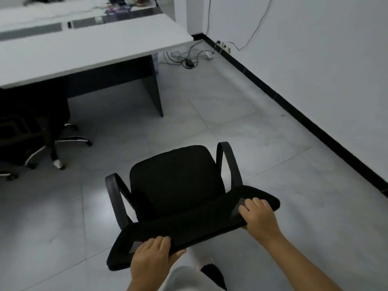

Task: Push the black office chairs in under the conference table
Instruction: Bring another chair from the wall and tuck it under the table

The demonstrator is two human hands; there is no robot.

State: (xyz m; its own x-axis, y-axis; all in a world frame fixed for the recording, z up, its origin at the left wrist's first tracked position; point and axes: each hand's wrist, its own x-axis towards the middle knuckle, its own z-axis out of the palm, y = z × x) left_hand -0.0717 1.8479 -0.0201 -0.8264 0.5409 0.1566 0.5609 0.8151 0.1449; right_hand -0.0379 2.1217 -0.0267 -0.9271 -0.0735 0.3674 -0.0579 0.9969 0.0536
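Both hands clamped on the top edge of the backrest of a black office chair (176,185): left hand (152,256) curled over the near-left end, right hand (259,215) over the right end, fingers (255,203) wrapped onto the mesh, thumbs underneath. Chair out on open floor, well apart from the conference table (84,49), seat front aimed up and slightly right of the table's end panel (154,89). Backrest's long axis slanted, lower-left to upper-right. Likely trouble: pushed straight, heading past the table's end, or an armrest (227,162) catching that panel; uneven push swivelling the seat. Second chair (35,127) at the table's near edge, partly under it; casters could clash.
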